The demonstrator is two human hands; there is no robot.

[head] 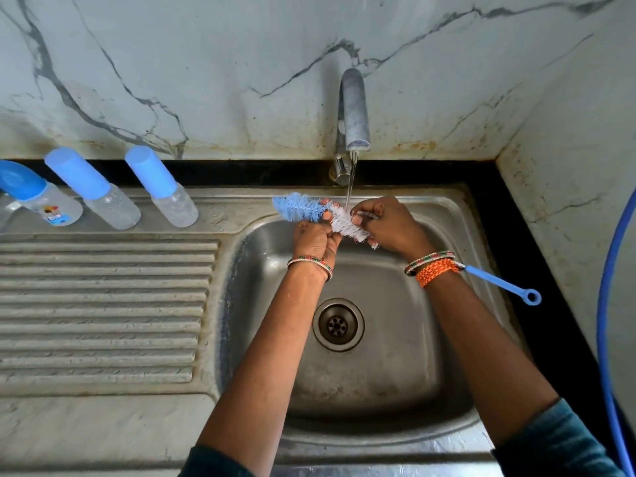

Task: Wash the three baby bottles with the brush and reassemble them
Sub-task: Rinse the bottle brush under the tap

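Three clear baby bottles with blue caps stand in a row on the back ledge at the left: one [44,197] at the far left with a printed label, a second [99,194] beside it, a third [165,191] nearest the basin. Over the basin, both hands hold a bottle brush [309,210] with blue and white bristles under a thin stream of water. My left hand [316,239] pinches the bristles from below. My right hand [389,225] grips the brush at the bristle base. Its blue handle [502,284] sticks out past my right wrist.
The tap [354,111] runs above the steel sink [395,356], whose drain [339,324] lies below my hands. A ribbed draining board [103,304] fills the left. A blue hose [605,304] curves down the right edge. Marble walls close the back and right.
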